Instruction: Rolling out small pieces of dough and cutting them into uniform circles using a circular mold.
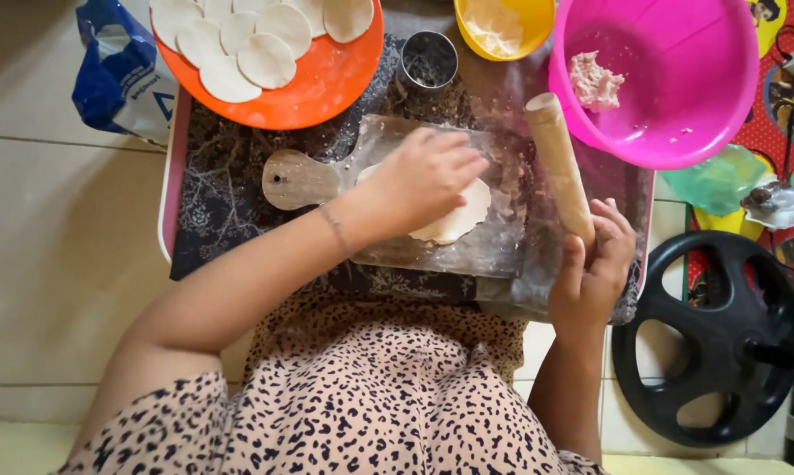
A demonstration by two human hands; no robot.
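Note:
A flat round piece of dough (460, 217) lies on a floured wooden board with a handle (298, 179). My left hand (425, 179) rests on top of the dough, fingers spread over it and covering most of it. My right hand (595, 268) grips the near end of a wooden rolling pin (559, 164), which lies along the board's right edge and points away from me.
An orange plate (322, 84) with several rolled dough discs stands at the back left, beside a round metal cutter (428, 61) and a yellow bowl (502, 26). A pink basin (678, 79) holds a dough lump. A black steering wheel (709, 339) lies at right.

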